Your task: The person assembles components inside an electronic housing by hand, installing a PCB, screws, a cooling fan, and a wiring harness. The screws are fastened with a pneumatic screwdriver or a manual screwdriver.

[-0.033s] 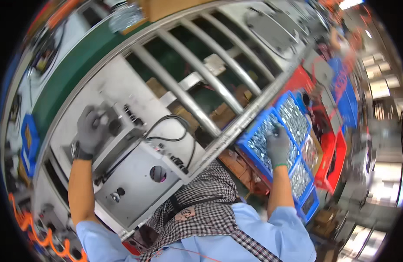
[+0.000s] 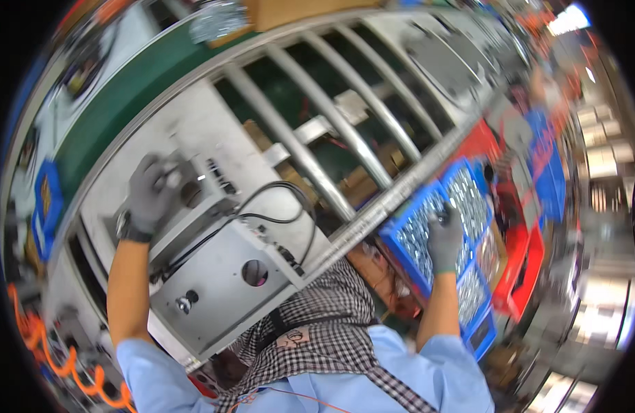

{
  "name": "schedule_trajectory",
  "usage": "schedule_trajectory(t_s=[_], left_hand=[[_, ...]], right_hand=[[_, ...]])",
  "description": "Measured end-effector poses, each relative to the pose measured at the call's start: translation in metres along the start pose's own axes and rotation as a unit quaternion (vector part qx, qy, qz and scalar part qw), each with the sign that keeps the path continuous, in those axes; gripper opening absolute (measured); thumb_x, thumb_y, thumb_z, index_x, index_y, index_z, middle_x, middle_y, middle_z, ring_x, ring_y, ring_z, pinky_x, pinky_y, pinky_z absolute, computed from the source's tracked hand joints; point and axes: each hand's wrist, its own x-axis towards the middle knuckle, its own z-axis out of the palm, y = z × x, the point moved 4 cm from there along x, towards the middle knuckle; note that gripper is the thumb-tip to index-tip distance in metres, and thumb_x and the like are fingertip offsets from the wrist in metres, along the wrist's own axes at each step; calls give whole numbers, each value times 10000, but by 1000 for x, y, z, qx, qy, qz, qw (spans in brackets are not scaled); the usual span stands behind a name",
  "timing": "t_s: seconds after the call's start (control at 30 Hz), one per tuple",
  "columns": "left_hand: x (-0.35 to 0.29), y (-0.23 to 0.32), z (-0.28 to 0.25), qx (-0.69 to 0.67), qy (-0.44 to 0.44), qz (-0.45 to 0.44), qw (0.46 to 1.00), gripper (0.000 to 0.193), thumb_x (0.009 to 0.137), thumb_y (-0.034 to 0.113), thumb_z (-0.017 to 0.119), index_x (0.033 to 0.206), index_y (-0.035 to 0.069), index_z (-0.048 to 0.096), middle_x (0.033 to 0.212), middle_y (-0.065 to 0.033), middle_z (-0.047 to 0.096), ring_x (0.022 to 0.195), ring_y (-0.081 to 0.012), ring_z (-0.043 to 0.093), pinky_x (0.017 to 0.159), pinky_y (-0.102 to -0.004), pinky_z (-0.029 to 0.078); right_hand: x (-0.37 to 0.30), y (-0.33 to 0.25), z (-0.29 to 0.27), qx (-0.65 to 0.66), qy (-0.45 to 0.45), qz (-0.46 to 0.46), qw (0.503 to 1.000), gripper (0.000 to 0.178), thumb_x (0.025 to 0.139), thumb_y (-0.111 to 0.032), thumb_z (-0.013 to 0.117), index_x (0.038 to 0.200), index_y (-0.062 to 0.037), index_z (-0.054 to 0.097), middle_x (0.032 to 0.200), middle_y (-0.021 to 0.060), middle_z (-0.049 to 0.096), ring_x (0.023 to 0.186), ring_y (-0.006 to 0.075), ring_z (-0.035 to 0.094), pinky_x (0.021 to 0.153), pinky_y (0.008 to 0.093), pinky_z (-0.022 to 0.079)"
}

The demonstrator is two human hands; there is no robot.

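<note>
My left hand (image 2: 151,193), in a grey glove, is at the far end of a grey sheet-metal housing (image 2: 221,292). Its fingers curl by a small pale part that is too blurred to name. The housing has a round hole, a shiny round fitting (image 2: 187,301) and black connectors (image 2: 284,259) along one edge. A black cable (image 2: 284,184) loops beside it on the bench. Over on the right, my gloved right hand (image 2: 445,237) is down in a blue bin (image 2: 404,252) of small shiny metal fasteners (image 2: 415,230). Its fingertips are drawn together over the fasteners; what they pinch is unclear.
Metal rollers (image 2: 338,131) span the gap beyond the housing. A metal frame rail (image 2: 372,217) runs between the bench and the bins. Red bins (image 2: 520,272) stand right of the blue ones. An orange coiled hose (image 2: 70,358) hangs at lower left.
The whole view has shifted slightly, so the bench and bins appear a little further right. Both hands stay at nearly the same places on the housing and in the bin.
</note>
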Motion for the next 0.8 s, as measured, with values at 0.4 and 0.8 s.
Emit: schedule_trajectory(t_s=[0.4, 0.8], left_hand=[[14, 14, 34, -492, -141, -198, 836, 259, 947, 236, 582, 1022, -9, 611, 814, -60, 634, 705, -124, 610, 650, -263, 514], [15, -12, 27, -378, -15, -289, 879, 300, 886, 284, 667, 969, -3, 642, 837, -107, 670, 740, -169, 667, 702, -313, 532]], right_hand=[[-68, -350, 165, 164, -271, -524, 790, 701, 722, 0, 730, 1353, 71, 435, 797, 87, 650, 661, 169, 626, 629, 285, 519], [-67, -325, 208, -22, -360, -364, 859, 434, 760, -63, 647, 1171, 51, 565, 905, 165, 662, 805, 231, 662, 732, 356, 519]])
